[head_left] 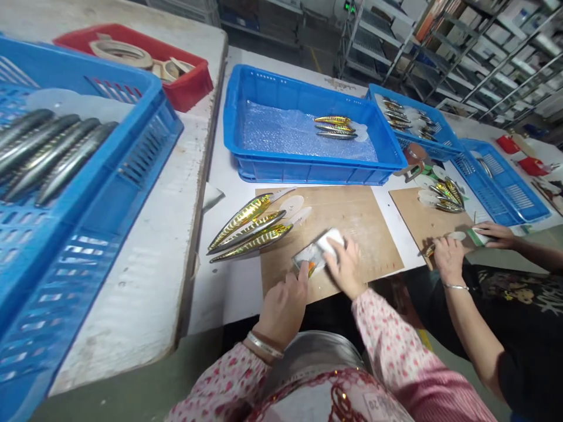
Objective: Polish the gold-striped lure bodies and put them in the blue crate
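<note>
My left hand point(285, 305) is closed, its fingers pinning a fishing lure point(308, 258) onto the wooden board point(365, 234). Pressed on the same lure, my right hand point(345, 266) is closed on a white sponge block point(329, 241). Three gold striped lures point(248, 225) with clear lips lie side by side on the board's left end. Behind the board stands a blue crate point(308, 170) lined with bubble wrap, holding three more gold lures point(335, 127).
A large blue basket point(79, 234) of grey lures sits on the left table, with a red tray point(185, 88) of tape rolls behind. A co-worker's hands point(448, 258) hold a lure on a second board at right, near further blue crates point(505, 187).
</note>
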Available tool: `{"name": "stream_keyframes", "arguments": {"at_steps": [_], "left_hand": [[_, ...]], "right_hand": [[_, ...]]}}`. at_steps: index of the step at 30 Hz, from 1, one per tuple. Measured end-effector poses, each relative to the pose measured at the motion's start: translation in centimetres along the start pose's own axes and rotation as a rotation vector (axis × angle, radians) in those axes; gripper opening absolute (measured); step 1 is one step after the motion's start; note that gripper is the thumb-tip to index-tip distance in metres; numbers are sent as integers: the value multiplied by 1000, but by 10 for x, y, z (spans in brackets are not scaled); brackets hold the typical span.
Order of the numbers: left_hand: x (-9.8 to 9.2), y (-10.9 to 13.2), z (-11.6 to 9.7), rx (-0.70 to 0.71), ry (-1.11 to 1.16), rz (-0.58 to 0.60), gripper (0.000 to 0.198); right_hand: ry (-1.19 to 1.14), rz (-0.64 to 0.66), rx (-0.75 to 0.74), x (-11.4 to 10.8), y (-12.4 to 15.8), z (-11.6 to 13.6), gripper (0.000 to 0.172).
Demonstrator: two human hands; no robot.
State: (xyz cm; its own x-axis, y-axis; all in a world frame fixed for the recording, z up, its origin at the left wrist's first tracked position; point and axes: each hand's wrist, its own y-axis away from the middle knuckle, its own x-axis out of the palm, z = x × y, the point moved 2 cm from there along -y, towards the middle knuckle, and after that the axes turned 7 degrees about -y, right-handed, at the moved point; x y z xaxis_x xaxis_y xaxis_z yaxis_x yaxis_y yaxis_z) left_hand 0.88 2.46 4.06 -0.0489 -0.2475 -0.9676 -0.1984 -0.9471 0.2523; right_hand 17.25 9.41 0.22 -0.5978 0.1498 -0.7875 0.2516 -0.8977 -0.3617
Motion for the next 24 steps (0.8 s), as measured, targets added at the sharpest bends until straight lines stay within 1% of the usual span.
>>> {"name": "stream_keyframes", "arguments": {"at_steps": [3,6,8,10,12,13,15,17,20,22,24], "left_hand": [[2,0,0,-8,6,4,53],[4,-1,-1,-13,16,29,55],[2,0,1,-3,17,15,56],[-2,0,6,38,28,-20,55],[-8,-1,14,80,32,-67,56],[-11,-3,19,94,29,-93,57],[-14,-8,30,113,22,-146,55],[-12,-15,39,136,21,-181,46],[0,-25,47,161,14,-156,38],[6,-30,49,187,0,-114,40],[8,-31,49,224,-15,-84,40]], "right_hand": [[40,-69,58,0,-4,-4,31],[-60,-38,-10,4,9,7,32],[-98,-16,-50,3,16,7,31],[-80,-62,-53,-4,14,-6,32],[-75,-103,-61,-16,3,-27,35],[-95,-80,-93,-23,-3,-36,36],[-145,43,-198,-36,-11,-48,34],[-178,171,-290,-49,-13,-52,33],[-213,295,-327,-65,-13,-49,30],[-206,352,-338,-66,-16,-42,29],[-149,375,-361,-54,-25,-30,27]]}}
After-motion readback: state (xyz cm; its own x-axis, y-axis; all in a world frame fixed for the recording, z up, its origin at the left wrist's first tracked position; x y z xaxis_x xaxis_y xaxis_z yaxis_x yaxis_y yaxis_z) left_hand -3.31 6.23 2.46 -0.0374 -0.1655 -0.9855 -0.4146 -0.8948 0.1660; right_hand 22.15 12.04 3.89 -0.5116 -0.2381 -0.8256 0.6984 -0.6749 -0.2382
